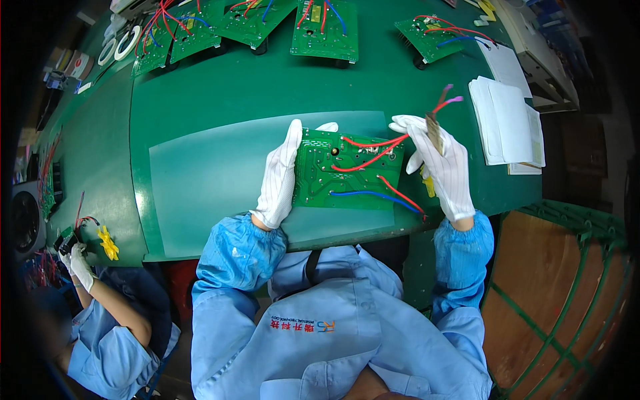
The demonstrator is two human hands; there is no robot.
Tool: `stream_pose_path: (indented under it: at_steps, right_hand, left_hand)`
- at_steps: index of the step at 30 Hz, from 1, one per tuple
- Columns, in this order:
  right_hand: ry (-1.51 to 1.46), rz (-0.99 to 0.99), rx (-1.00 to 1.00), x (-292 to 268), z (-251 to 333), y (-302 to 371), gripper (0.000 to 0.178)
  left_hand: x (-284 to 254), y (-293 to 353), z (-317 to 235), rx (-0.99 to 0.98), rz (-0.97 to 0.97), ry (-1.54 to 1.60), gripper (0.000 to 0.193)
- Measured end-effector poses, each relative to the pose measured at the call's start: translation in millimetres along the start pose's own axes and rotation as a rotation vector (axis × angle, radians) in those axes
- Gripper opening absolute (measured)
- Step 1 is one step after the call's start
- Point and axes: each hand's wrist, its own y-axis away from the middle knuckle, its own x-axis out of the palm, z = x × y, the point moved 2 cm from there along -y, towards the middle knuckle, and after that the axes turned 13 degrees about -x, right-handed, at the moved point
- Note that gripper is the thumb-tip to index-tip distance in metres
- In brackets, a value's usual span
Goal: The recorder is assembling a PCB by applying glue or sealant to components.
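Observation:
A green circuit board (353, 177) is held over the green table, with red wires and a blue wire (363, 194) rising from its face. My left hand (279, 175), in a white striped glove, grips its left edge, the fingers partly hidden behind the board. Near the upper right corner, my gloved right hand (443, 167) is closed on the red wires (373, 143). Their pinkish ends (456, 99) stick out past the fingers. A narrow grey-brown piece (435, 133) lies against that hand; its kind is unclear. Something yellow (427, 183) shows beside the right palm.
Several wired circuit boards (325, 30) stand along the far side, one more (430, 39) at far right. White papers (500, 120) lie on the right. A translucent sheet (200, 180) covers the table (267, 87) before me. At left, a co-worker's gloved hands (80, 267) hold a small wired part.

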Motion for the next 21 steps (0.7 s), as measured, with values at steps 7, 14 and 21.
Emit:
stream_pose_path:
  at_steps: [7,14,21]
  right_hand:
    - [-0.192,-0.022,0.193,9,-8,11,0.03]
    - [-0.098,-0.268,0.46,-6,21,41,0.036]
    - [-0.734,0.065,0.376,17,44,100,0.031]
  left_hand:
    - [-3,-9,8,0.059,-0.025,0.003,0.072]
    - [4,-1,1,-0.012,-0.039,0.078,0.071]
    - [6,-4,2,-0.043,-0.051,0.097,0.071]
